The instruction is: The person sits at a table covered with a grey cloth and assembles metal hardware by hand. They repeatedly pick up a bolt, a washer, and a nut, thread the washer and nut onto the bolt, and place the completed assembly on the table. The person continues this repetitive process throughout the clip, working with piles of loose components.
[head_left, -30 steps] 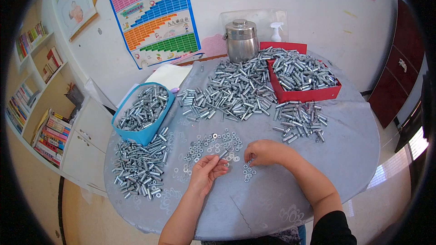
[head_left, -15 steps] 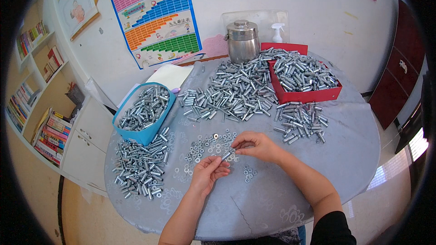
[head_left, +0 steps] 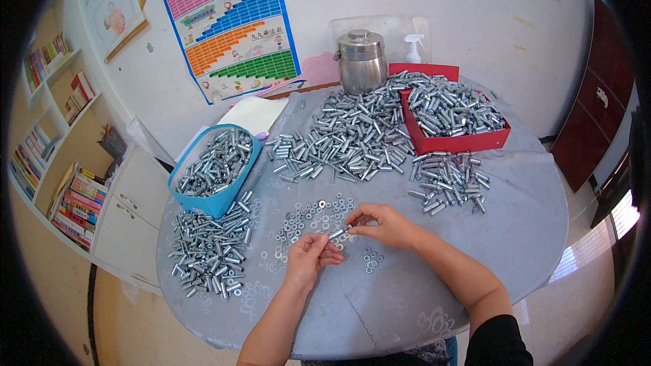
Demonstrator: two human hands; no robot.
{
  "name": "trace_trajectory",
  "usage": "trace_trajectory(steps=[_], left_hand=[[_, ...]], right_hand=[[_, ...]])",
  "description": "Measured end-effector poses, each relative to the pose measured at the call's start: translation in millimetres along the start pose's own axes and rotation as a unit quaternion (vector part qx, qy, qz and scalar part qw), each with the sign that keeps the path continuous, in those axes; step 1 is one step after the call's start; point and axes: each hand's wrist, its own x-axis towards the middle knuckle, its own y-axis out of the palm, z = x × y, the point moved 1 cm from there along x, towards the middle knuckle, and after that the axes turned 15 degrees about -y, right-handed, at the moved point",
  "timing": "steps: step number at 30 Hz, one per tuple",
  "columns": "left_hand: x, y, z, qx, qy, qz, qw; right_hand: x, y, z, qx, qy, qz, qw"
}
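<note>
Between my two hands a shiny metal expansion bolt lies at a slant above the table. My left hand is closed on its lower left end, thumb and fingers pinching it. At the upper right end, the fingertips of my right hand are closed round the tip; any nut or washer there is too small to make out. Just beyond the hands spread loose washers and nuts. A small cluster of nuts lies below my right hand.
A blue bin full of expansion bolts stands at the left, with a bolt pile before it. Farther back lies a large bolt heap, beside a filled red box. A steel pot and white spray bottle stand behind.
My right hand has shifted slightly down and its fingers have curled closer around the bolt's end. My left hand holds nearly the same place.
</note>
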Motion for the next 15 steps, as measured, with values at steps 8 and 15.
trace_trajectory(steps=[8,15], left_hand=[[-0.3,4.5,1.9,0.023,0.013,0.013,1.0],[1.8,-2.2,1.5,-0.03,0.03,-0.037,0.998]], right_hand=[[-1.3,-0.2,-5.3,0.018,0.217,0.051,0.975],[-0.7,1.2,1.7,0.046,0.187,0.025,0.981]])
